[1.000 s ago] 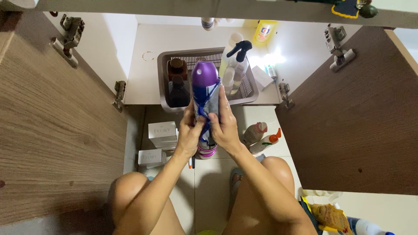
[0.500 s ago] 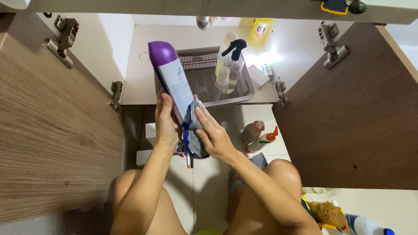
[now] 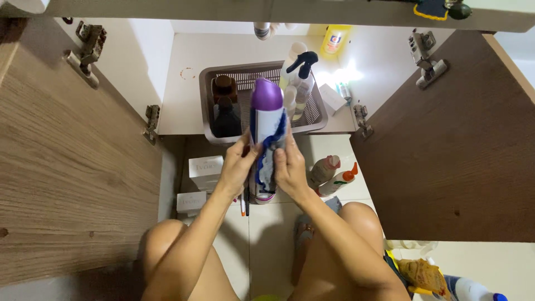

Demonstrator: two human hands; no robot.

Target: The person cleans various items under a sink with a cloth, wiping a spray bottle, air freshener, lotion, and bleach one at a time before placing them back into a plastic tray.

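Note:
A tall spray can (image 3: 267, 114) with a purple cap and white body stands upright in front of me, its base near the floor. My left hand (image 3: 238, 167) grips the can's left side. My right hand (image 3: 290, 167) presses a blue-grey cloth (image 3: 270, 153) against the can's front and right side. Both hands sit at about the can's middle. Behind the can is a grey slotted plastic basket (image 3: 319, 108) inside an open cabinet.
The basket holds dark brown bottles (image 3: 225, 108) and clear spray bottles (image 3: 298, 78). Two wooden cabinet doors (image 3: 72, 167) (image 3: 451, 145) stand open either side. White boxes (image 3: 205, 167), two bottles (image 3: 334, 175) and pens lie on the tiled floor. A yellow bottle (image 3: 336, 39) stands at the back.
The can has swung from tilted left back to upright in front of the basket. My right hand moved the cloth up along its front.

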